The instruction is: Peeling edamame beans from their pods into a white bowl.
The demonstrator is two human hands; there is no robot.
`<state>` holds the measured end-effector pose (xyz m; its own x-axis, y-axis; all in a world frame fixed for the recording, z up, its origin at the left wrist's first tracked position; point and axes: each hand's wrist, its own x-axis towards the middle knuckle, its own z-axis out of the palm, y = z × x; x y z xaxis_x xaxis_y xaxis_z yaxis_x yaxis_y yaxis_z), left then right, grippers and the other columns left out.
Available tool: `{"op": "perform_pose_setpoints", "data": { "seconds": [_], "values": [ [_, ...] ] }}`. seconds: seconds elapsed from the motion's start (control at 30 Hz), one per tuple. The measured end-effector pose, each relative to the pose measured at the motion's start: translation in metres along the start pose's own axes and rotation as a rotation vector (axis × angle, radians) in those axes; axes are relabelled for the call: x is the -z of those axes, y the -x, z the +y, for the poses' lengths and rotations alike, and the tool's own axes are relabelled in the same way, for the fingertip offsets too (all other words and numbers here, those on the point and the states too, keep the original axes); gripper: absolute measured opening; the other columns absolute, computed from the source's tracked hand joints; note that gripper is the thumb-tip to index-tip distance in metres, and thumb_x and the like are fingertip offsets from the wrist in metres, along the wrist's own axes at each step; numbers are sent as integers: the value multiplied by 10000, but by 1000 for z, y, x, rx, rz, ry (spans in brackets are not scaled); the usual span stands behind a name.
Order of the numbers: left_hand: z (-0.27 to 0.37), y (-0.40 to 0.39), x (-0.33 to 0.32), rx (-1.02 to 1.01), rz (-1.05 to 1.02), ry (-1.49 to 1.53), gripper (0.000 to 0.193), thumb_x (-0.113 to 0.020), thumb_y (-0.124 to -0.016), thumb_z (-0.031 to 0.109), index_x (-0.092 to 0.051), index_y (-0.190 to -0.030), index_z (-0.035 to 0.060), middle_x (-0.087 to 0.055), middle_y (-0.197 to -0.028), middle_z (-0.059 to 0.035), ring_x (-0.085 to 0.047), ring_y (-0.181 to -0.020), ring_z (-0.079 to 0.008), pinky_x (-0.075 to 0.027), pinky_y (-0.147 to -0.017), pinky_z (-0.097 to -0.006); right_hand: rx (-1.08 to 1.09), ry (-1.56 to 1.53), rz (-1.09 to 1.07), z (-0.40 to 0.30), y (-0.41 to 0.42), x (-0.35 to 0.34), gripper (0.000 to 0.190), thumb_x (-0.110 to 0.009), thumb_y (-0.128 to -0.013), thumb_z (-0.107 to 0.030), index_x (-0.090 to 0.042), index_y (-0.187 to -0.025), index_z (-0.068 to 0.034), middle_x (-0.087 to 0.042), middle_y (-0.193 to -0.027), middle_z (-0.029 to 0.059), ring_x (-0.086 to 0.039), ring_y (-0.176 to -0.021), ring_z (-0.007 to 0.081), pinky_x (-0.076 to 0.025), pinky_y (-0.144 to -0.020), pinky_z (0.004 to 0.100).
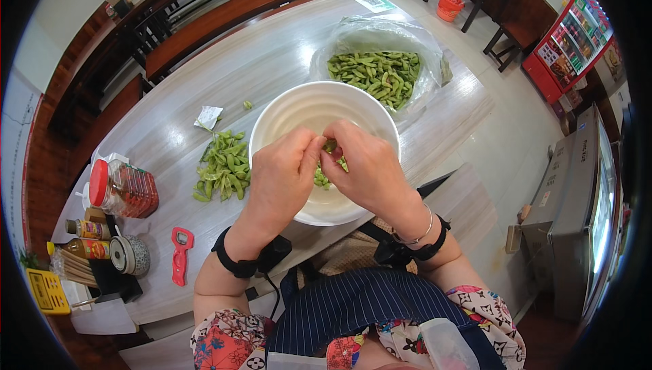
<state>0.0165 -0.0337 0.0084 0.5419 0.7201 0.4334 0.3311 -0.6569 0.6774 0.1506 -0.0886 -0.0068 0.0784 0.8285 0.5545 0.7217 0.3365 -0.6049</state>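
Observation:
Over a large white bowl, my left hand and my right hand meet at the fingertips. Pinched between them is a green soybean pod, mostly covered by the fingers. Shelled green beans lie at the bottom of the bowl, partly hidden below my hands. Left of the bowl is a loose pile of pods, some of which look flattened. Beyond the bowl, an open clear plastic bag holds many full green pods.
On the table's left stand a red-lidded jar, sauce bottles, a lidded ceramic pot and a chopstick holder. A red bottle opener lies nearby. A paper scrap and a single pod rest near the pile.

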Motion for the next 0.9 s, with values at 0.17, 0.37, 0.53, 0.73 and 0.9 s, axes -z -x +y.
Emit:
{"op": "perform_pose_setpoints", "data": {
  "seconds": [0.17, 0.37, 0.53, 0.73, 0.9],
  "values": [
    [7, 1, -2, 62, -35, 37, 103, -559, -849, 103, -557, -810, 8, -576, -707, -167, -568, -637, -346, -437, -552, -385, -31, 0, -2, 2, 1, -3, 139, -563, -784, -71, -447, -841, -21, -535, -714, 178, -547, -644, 368, -428, -548, 425],
    [2, 0, -4, 9, -27, 27, 96, -578, -839, 84, -593, -826, -10, -581, -645, -148, -553, -528, -226, -417, -509, -284, -101, -33, -57, 5, 4, -7, 140, -526, -793, -53, -434, -884, 0, -524, -754, 222, -529, -692, 416, -420, -592, 468],
    [3, 0, -3, 40, -11, 31, 90, -574, -838, 79, -593, -831, -9, -573, -638, -145, -524, -511, -219, -407, -502, -284, -28, -54, -101, 4, 4, -2, 161, -509, -791, -32, -424, -920, 13, -511, -777, 226, -518, -716, 422, -417, -609, 468],
    [5, 1, 2, 49, -37, 10, 90, -575, -838, 83, -592, -832, -5, -562, -626, -137, -506, -501, -207, -399, -499, -282, 17, -77, -110, 12, 2, -1, 122, -496, -800, -18, -446, -908, 5, -521, -772, 202, -521, -733, 408, -432, -621, 447],
    [-1, -8, 22, 99, -28, -100, 109, -573, -836, 107, -569, -804, 2, -572, -705, -172, -561, -622, -328, -418, -547, -367, -10, 90, -104, 18, 1, 9, 135, -499, -805, 13, -537, -932, -11, -577, -841, 175, -564, -807, 338, -450, -687, 395]
  ]
}}
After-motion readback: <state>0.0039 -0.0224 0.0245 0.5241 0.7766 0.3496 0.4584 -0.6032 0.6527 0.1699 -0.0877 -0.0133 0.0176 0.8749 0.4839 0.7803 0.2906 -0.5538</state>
